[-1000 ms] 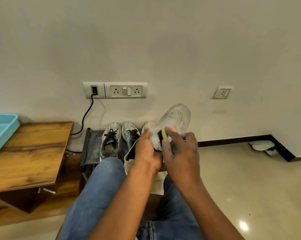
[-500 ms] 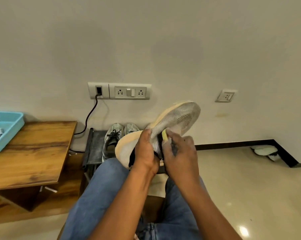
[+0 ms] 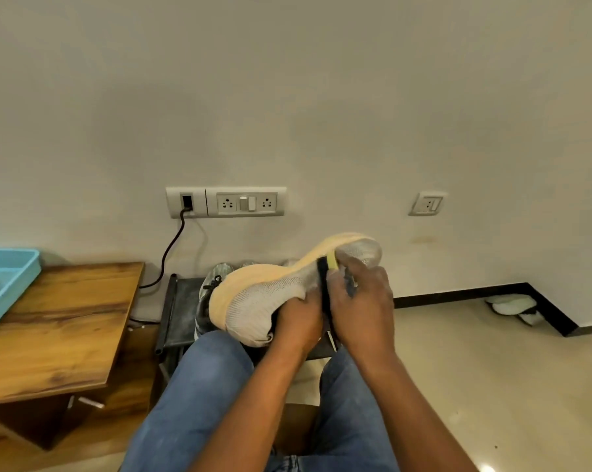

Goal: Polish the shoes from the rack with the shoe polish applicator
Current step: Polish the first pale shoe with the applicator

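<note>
Left hand (image 3: 299, 321) grips the white mesh shoe (image 3: 274, 294) from below, sole turned up and away — toe end by the right hand (image 3: 361, 301). Right hand's fingers curl round the yellow-and-black applicator (image 3: 328, 267), pressed against the mesh upper. Beyond both hands — rack (image 3: 182, 311) with another shoe (image 3: 212, 284).

Pale knit shoe (image 3: 270, 298) tipped sideways, cream sole up, yellow-and-black applicator (image 3: 327, 267) against its side
</note>
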